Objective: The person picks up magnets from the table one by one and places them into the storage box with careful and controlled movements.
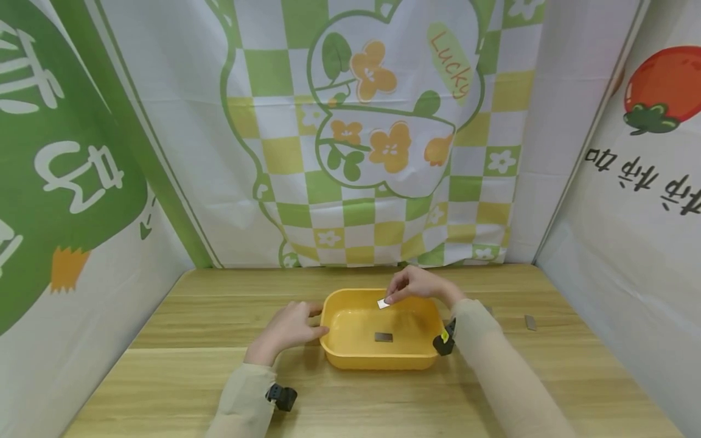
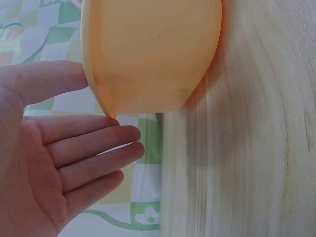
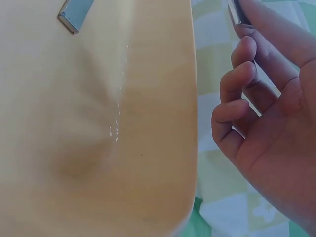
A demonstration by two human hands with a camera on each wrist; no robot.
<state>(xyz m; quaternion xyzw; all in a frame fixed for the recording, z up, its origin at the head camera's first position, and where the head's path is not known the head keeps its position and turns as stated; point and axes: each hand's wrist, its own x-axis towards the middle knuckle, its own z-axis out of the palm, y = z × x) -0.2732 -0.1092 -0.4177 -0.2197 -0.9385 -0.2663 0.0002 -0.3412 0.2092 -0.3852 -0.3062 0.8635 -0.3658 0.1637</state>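
You had two hands at one yellow tray on the wooden table. Your right hand pinched one flat metal piece between thumb and index finger, closed to the piece's thickness, with the other three fingers curled in. That piece hung over the tray's far side, touching only your fingers. A second metal piece lay flat on the tray floor, and a third metal piece lay on the table to the right, well apart from the tray. One grey edge showed beside your right sleeve, too hidden to identify. Your left hand was spread, fingers nearly straight, thumb and index touching the tray's left rim, gripping nothing. You wore two black wrist devices, one per arm.
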